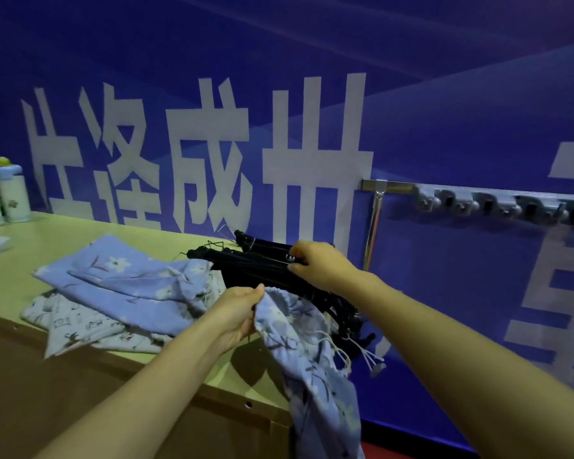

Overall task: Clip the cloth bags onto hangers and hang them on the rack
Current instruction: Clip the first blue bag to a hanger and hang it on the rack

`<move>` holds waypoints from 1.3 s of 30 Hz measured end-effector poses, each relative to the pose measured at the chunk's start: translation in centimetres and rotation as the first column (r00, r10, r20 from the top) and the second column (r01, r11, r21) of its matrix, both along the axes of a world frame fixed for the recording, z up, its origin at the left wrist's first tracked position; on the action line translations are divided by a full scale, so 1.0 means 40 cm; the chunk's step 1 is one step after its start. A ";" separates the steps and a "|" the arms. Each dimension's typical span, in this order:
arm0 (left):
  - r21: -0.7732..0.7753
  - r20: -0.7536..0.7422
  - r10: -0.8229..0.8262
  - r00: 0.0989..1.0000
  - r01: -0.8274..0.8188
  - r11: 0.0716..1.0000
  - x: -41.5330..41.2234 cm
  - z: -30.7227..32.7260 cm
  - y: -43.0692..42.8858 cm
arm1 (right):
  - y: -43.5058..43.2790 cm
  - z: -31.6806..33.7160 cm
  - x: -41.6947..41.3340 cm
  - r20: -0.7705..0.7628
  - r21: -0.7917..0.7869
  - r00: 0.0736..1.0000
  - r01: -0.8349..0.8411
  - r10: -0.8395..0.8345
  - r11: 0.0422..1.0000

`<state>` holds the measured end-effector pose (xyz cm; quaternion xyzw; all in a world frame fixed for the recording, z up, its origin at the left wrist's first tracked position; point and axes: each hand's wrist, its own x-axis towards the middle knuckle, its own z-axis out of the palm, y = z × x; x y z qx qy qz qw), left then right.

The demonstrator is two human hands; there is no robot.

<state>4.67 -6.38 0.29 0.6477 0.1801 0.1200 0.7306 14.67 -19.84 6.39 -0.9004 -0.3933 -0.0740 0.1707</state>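
Note:
My left hand [241, 313] pinches the top edge of a blue floral cloth bag [312, 356], which hangs down past the table's right corner with its white drawstrings dangling. My right hand [315, 261] grips a black clip hanger on top of a stack of black hangers [256, 260] lying at the table's far right end. More cloth bags lie flat on the table: a blue floral one [126, 283] over a pale patterned one [77, 323]. The wall rack [497, 203], a metal rail with grey hooks, is mounted at the right and carries nothing.
The light wooden table [47, 240] runs along a blue wall with large white characters. Two bottles [10, 190] stand at its far left end. A metal pole [373, 226] drops from the rack's left end. Red floor shows at the bottom right.

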 end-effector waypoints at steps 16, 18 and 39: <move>-0.012 -0.064 0.060 0.996 -0.061 0.998 0.031 0.009 0.014 | 0.108 -0.092 0.065 0.302 -0.128 0.945 0.171 -0.126 0.977; -0.003 -0.078 0.069 0.995 -0.070 0.998 0.033 0.006 0.015 | 0.101 -0.087 0.063 0.374 -0.070 0.921 0.143 -0.107 0.987; -0.507 0.126 0.200 0.972 -0.110 0.855 -0.003 0.165 -0.108 | -0.228 -0.013 -0.041 0.791 0.139 0.603 -0.016 -0.102 0.990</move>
